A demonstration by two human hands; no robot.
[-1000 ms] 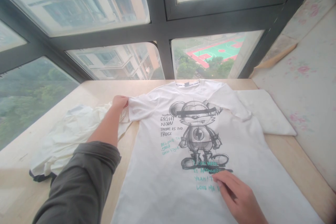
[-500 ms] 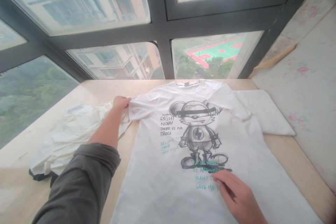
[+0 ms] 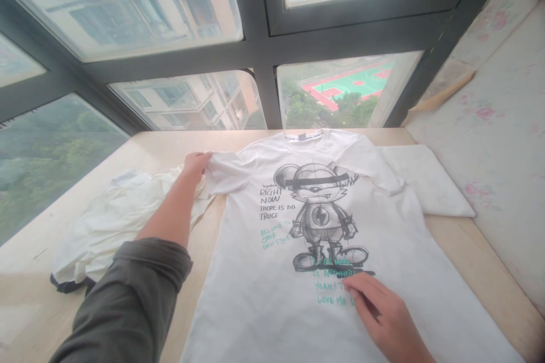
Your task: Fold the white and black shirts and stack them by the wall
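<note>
Head view: white T-shirt [image 3: 317, 215] lies under the right hand [image 3: 381, 309], grip unclear; left hand [image 3: 196, 164] pinches its sleeve [image 3: 227, 173].

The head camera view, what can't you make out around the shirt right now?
All in the head view:
- White T-shirt, bottom hem: cut off by the lower edge.
- Green lettering low on the print, line ends: covered by the right hand.
- Neck label: too small to read.
- Crumpled pale cloth, part: hidden behind the left arm.
</note>
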